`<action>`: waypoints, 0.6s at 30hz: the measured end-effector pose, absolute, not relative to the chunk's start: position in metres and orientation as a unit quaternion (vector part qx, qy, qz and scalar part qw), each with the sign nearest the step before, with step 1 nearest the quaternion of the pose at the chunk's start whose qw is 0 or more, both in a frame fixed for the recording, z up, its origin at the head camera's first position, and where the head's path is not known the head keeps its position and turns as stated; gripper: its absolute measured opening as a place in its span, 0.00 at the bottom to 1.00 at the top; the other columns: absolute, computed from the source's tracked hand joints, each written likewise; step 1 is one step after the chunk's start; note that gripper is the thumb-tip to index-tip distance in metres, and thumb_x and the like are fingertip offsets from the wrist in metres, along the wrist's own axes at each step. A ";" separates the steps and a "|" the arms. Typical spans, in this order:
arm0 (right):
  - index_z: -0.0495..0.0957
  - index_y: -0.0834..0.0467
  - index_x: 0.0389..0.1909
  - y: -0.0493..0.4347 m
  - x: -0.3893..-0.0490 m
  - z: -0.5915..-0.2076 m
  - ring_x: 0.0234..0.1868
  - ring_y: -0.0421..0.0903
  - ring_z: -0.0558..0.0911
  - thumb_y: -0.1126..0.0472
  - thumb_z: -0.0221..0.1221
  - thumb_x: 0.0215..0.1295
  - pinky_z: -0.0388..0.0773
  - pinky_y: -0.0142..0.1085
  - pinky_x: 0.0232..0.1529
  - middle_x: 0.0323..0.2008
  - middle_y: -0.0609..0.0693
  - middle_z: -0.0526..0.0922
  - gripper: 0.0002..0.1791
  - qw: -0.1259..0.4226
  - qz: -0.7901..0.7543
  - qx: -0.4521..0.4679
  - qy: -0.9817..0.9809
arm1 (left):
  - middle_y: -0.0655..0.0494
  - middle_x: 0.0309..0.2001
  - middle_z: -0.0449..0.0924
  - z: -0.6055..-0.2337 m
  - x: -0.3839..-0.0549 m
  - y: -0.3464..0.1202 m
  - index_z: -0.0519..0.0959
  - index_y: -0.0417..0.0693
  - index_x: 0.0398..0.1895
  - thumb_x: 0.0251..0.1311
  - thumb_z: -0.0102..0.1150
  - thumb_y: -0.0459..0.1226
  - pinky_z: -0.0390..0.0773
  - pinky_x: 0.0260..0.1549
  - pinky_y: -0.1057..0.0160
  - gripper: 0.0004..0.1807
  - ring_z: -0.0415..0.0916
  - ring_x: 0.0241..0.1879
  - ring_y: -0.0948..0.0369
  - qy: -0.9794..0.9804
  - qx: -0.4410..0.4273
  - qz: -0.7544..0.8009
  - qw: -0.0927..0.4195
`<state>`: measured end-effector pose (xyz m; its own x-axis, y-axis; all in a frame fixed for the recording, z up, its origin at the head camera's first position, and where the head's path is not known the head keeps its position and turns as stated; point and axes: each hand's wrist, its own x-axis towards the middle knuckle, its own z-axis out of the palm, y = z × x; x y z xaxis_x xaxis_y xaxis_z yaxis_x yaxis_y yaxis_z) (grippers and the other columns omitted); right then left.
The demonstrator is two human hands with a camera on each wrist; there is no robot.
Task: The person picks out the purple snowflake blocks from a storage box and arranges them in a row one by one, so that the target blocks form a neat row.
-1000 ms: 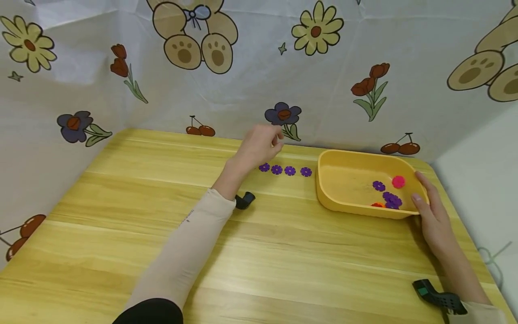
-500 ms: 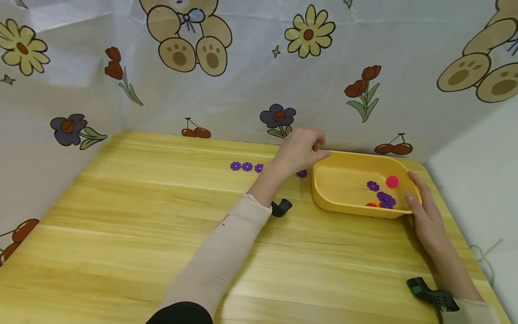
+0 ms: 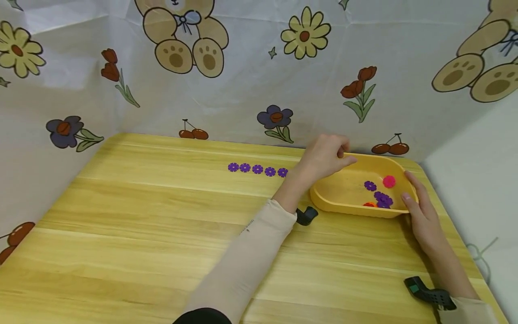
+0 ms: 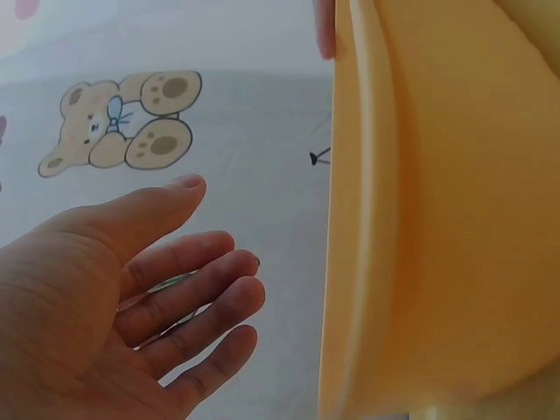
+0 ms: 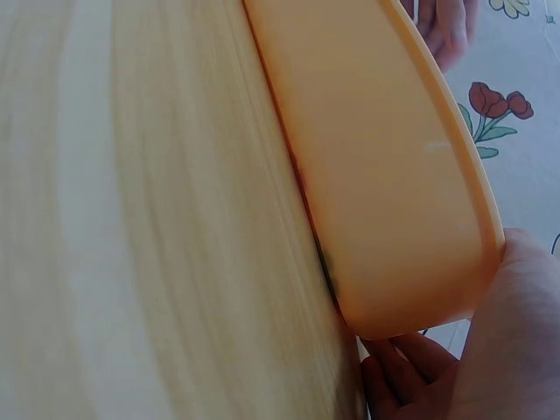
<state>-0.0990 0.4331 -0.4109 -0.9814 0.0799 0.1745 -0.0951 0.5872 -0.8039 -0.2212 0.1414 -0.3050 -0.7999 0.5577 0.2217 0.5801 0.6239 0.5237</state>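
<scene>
Under the right hand point(image 3: 425, 213): one yellow tray point(image 3: 341, 191), grasped at its end, thumb at the rim, fingers along the outside. At the tray's other end: the left hand point(image 3: 325, 155), released, fingers loosely bent, blocking the head view of the far corner.

Contents, nearer the right hand: one pink piece point(image 3: 389, 181); one separate purple piece point(image 3: 370, 186); one purple cluster point(image 3: 382, 199) — overlapping, count unclear; orange-red material point(image 3: 369, 204), partly hidden behind the near wall.

Left of the left hand, on the wooden table point(image 3: 162, 252): purple discs point(image 3: 257, 169), five visible in a row, the last just beside the left wrist.

At the wrists: two black devices point(image 3: 307, 216), one each.

Beyond both hands: one pale printed sheet point(image 3: 243, 67) — two bears, cut off by the frame; two daisies; two tulip sprigs; two blue flowers; three cherry pairs.
</scene>
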 end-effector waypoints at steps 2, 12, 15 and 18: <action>0.45 0.38 0.86 0.433 -0.098 -0.411 0.86 0.54 0.37 0.52 0.41 0.86 0.24 0.70 0.76 0.86 0.40 0.43 0.33 0.095 0.455 0.003 -0.886 | 0.64 0.34 0.79 -0.306 -0.219 0.149 0.84 0.56 0.43 0.72 0.65 0.51 0.70 0.33 0.73 0.11 0.73 0.34 0.67 -0.900 -0.315 -0.302 0.017; 0.46 0.38 0.86 0.432 -0.097 -0.411 0.86 0.53 0.38 0.52 0.42 0.86 0.24 0.68 0.78 0.86 0.41 0.44 0.33 0.097 0.466 0.005 -0.880 | 0.67 0.35 0.80 -0.314 -0.211 0.182 0.84 0.57 0.48 0.73 0.64 0.50 0.70 0.32 0.75 0.10 0.73 0.32 0.69 -0.905 -0.296 -0.305 0.005; 0.47 0.38 0.86 0.432 -0.098 -0.410 0.86 0.53 0.39 0.52 0.42 0.86 0.26 0.67 0.78 0.86 0.41 0.45 0.33 0.100 0.463 0.007 -0.880 | 0.67 0.38 0.81 -0.319 -0.211 0.191 0.84 0.57 0.55 0.73 0.65 0.50 0.72 0.33 0.75 0.14 0.74 0.36 0.70 -0.913 -0.278 -0.300 0.005; 0.46 0.39 0.86 0.432 -0.099 -0.410 0.86 0.55 0.40 0.52 0.42 0.86 0.26 0.66 0.79 0.86 0.41 0.46 0.33 0.100 0.459 0.009 -0.883 | 0.68 0.42 0.81 -0.325 -0.209 0.203 0.83 0.57 0.58 0.72 0.65 0.50 0.74 0.36 0.75 0.17 0.74 0.40 0.70 -0.921 -0.264 -0.287 -0.007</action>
<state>-0.0989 0.4321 -0.4104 -0.9798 0.0763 0.1847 -0.1075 0.5777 -0.8091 -0.2090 0.2026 -0.3254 -0.8606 0.4903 0.1379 0.4818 0.6958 0.5326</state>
